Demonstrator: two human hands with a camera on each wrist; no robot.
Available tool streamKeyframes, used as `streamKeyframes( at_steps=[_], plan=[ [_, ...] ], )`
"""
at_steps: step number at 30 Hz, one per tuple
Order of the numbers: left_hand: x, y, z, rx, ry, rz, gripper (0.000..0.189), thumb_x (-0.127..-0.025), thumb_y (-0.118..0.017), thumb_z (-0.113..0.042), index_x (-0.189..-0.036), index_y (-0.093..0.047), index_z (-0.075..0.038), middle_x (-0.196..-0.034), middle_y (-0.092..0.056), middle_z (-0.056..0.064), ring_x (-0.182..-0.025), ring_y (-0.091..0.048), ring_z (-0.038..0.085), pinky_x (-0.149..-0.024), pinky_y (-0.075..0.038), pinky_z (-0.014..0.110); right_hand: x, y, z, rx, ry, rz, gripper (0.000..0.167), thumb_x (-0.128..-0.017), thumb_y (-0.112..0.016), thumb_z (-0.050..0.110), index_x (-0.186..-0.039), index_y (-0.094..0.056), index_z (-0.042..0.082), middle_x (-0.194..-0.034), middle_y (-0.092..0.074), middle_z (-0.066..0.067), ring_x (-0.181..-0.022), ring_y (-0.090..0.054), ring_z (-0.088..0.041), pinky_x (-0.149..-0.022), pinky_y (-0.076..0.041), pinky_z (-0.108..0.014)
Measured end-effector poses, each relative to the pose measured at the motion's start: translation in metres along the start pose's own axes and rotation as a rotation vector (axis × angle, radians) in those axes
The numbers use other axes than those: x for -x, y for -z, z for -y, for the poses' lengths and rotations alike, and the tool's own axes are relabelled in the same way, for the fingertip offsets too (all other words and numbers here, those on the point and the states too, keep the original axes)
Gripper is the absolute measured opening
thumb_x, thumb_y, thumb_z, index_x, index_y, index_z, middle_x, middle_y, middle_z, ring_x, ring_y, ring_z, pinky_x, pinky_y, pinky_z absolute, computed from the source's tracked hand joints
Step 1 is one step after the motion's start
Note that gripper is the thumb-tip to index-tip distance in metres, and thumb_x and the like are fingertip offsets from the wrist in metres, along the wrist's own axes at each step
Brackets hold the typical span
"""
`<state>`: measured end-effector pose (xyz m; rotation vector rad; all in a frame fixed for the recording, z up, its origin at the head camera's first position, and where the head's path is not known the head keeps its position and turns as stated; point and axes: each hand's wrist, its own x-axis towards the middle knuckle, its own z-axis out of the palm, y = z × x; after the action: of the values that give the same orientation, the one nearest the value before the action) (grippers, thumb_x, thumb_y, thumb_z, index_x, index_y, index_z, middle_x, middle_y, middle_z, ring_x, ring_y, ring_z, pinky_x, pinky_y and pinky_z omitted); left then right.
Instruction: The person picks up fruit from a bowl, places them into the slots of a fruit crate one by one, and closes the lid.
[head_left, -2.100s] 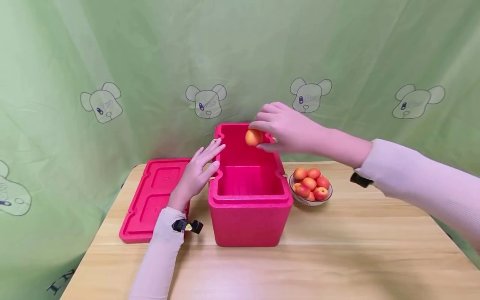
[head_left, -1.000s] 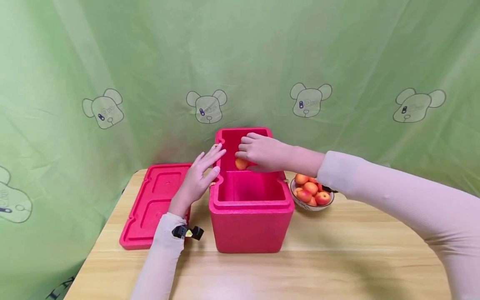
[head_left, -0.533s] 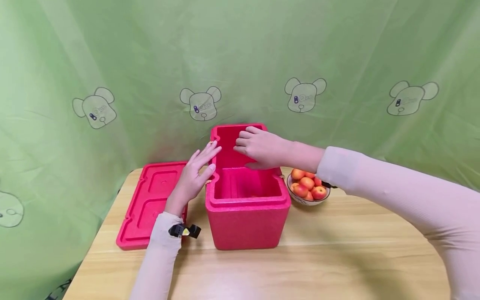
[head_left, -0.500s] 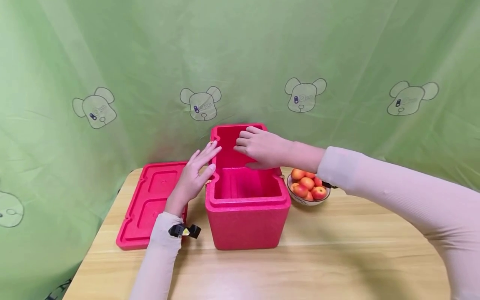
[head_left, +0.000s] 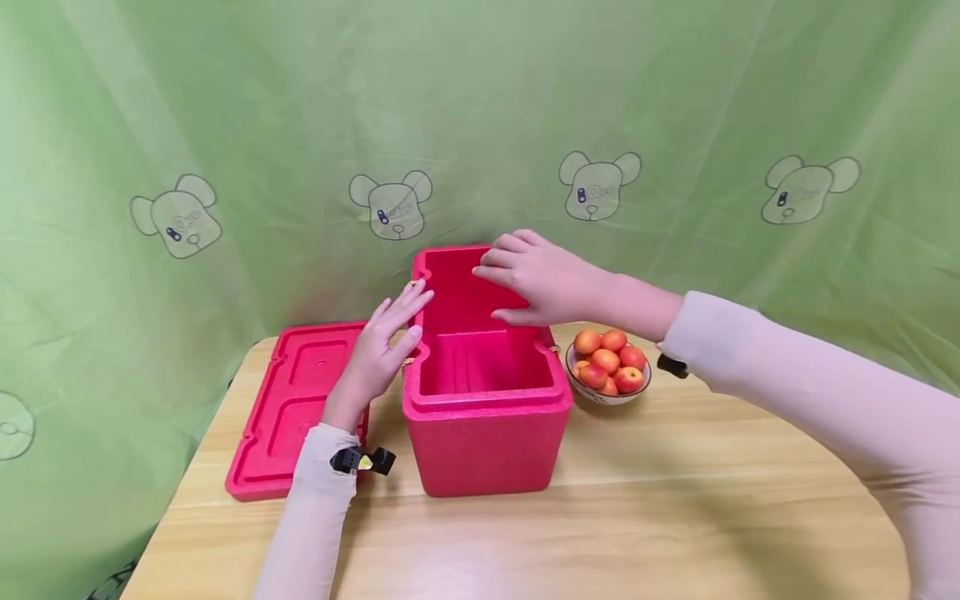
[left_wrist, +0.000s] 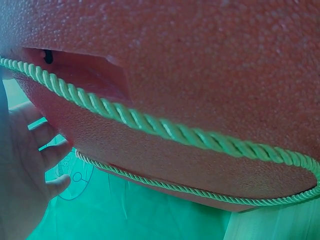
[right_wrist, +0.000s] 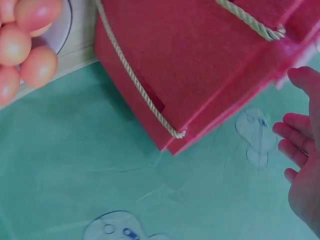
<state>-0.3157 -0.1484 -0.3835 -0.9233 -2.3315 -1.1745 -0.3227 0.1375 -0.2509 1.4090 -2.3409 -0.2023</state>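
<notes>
Right hand (head_left: 551,279) spread and unladen above the red box (head_left: 487,450), fruit (head_left: 606,361) piled alongside

And here we are over the red box, where the right hand hangs at the far right of the opening, thumb well apart from the fingers, holding nothing. The left hand (head_left: 377,358) is at the box's left rim, fingers long and straight, fingertips against the edge, gripping nothing.

The orange-red fruit sits heaped in a patterned bowl (head_left: 611,400) just right of the box, the pattern too small to make out. Left of the box lies the red lid (head_left: 258,475), partly covered by the left hand and sleeve (head_left: 303,517), all on the pale wooden bench (head_left: 480,546).

To the writing, then! Behind the box hangs a green backdrop (head_left: 480,100) printed with mouse-like heads (head_left: 598,190); their lettering looks like "Qoo", but it's too faint to swear to. Dark marks low at the left are cut off, unreadable.

Part of the box's interior is hidden behind the right hand and the front wall. The left wrist view gives us twisted rope (left_wrist: 170,131) along the box's side; the right wrist view crops the bowl.
</notes>
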Motion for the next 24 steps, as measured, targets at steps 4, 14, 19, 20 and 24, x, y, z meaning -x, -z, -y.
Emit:
streamKeyframes(
  at_steps=[4,14,19,20,24],
  plan=[
    [0.001,-0.001,0.001,-0.002,-0.001,-0.008,0.056,-0.101,-0.049,-0.034,-0.155,-0.045,-0.019,-0.166,-0.034,-0.002,-0.157,-0.027,0.023,-0.128,-0.015,0.056,0.021,0.004,-0.014,-0.114,-0.095,-0.106,0.058,-0.086,-0.079,0.033,-0.132,-0.065,0.0,-0.125,-0.068,-0.017,-0.118,-0.056,-0.035,-0.103,-0.042,-0.054],
    [0.001,0.001,0.002,0.001,-0.002,-0.009,0.056,-0.101,-0.05,-0.032,-0.155,-0.045,-0.019,-0.166,-0.034,-0.003,-0.157,-0.026,0.018,-0.129,-0.014,0.055,0.095,-0.024,-0.046,-0.299,-0.417,-0.215,0.059,-0.079,-0.086,0.025,-0.13,-0.068,0.004,-0.127,-0.07,-0.016,-0.119,-0.053,-0.034,-0.097,-0.033,-0.052],
    [0.001,0.001,0.003,0.006,0.001,-0.008,0.056,-0.101,-0.049,-0.035,-0.155,-0.045,-0.02,-0.166,-0.034,-0.003,-0.157,-0.026,0.02,-0.129,-0.014,0.055,0.116,-0.058,-0.051,-0.331,-0.474,-0.177,0.057,-0.078,-0.087,0.024,-0.128,-0.069,0.003,-0.124,-0.071,-0.017,-0.115,-0.054,-0.034,-0.095,-0.035,-0.05],
    [0.0,0.001,0.002,0.008,0.001,-0.007,0.057,-0.101,-0.049,-0.035,-0.156,-0.045,-0.02,-0.166,-0.033,-0.003,-0.157,-0.026,0.02,-0.129,-0.014,0.055,0.12,-0.065,-0.051,-0.337,-0.48,-0.17,0.056,-0.078,-0.087,0.024,-0.127,-0.069,0.002,-0.123,-0.071,-0.018,-0.114,-0.054,-0.034,-0.094,-0.035,-0.049],
    [0.0,-0.001,0.002,0.015,0.003,-0.002,0.057,-0.101,-0.048,-0.034,-0.156,-0.044,-0.021,-0.167,-0.033,-0.004,-0.157,-0.025,0.017,-0.129,-0.014,0.055,0.133,-0.089,-0.052,-0.359,-0.51,-0.131,0.054,-0.078,-0.087,0.023,-0.125,-0.071,0.002,-0.122,-0.071,-0.018,-0.11,-0.054,-0.033,-0.09,-0.035,-0.047]
  ],
)
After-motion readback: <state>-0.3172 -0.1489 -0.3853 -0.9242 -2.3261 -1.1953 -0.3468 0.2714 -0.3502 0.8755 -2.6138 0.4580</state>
